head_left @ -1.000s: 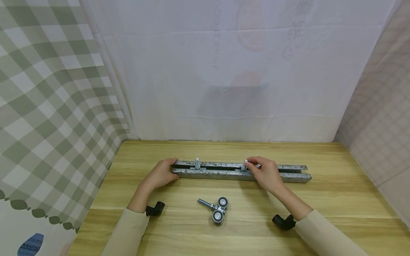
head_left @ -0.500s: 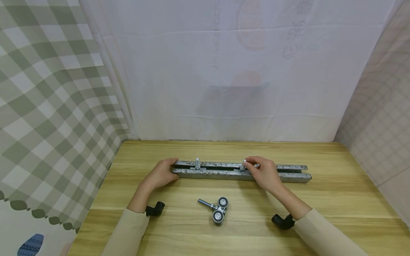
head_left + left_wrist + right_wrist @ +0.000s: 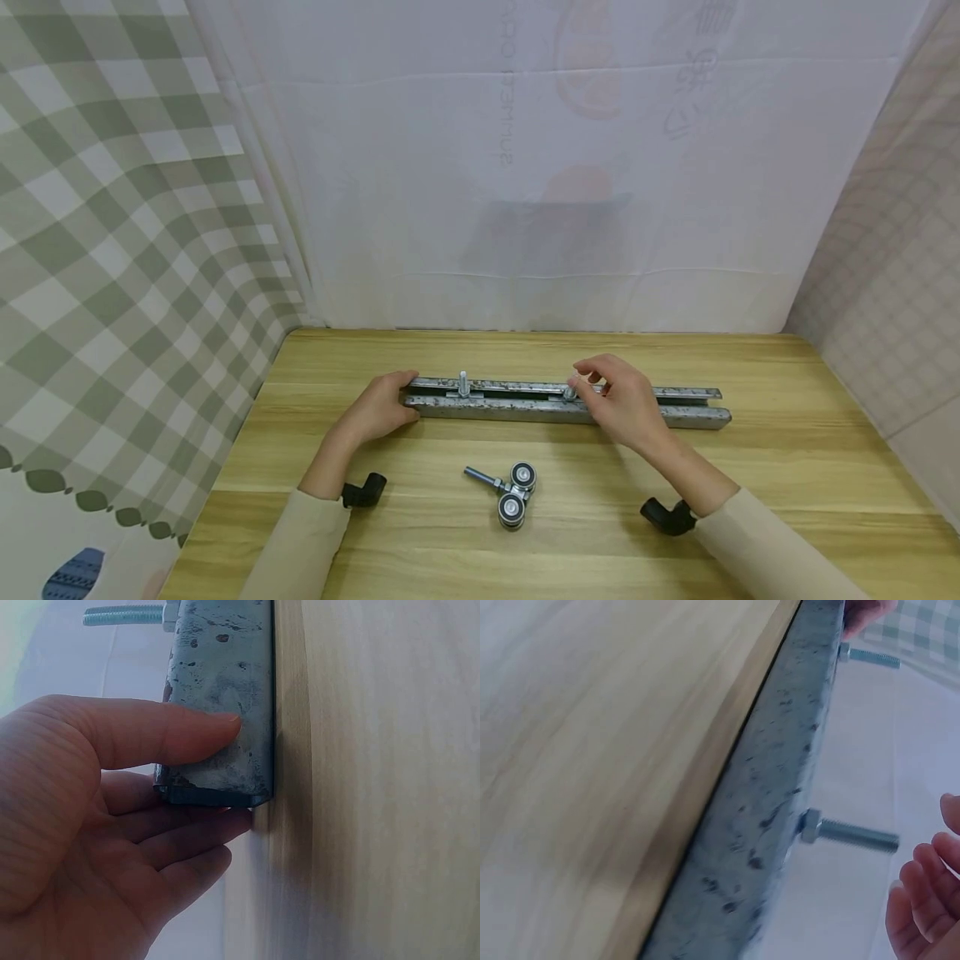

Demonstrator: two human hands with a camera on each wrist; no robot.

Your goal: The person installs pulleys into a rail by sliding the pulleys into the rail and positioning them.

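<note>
Galvanised steel, mottled with dark specks, forms the slotted channel rail (image 3: 540, 411) that we see lying crosswise on the wood-grain tabletop (image 3: 787, 467), slot upward. Our left hand (image 3: 381, 407) grips its left end, thumb pressed on the near face and index finger on the far side. Two threaded bolts stand upright from the slot: the left bolt (image 3: 463, 385) near that hand, the right bolt (image 3: 859, 835) around mid-rail. Beside the right bolt is our right hand (image 3: 626, 407), its fingers loosely bent, parted from the thread and holding nothing. Nearer us, between our forearms, a twin-wheel roller trolley (image 3: 516, 493) lies on its side, its threaded stem pointing leftward and away. White printed fabric (image 3: 450, 167) hangs behind.
</note>
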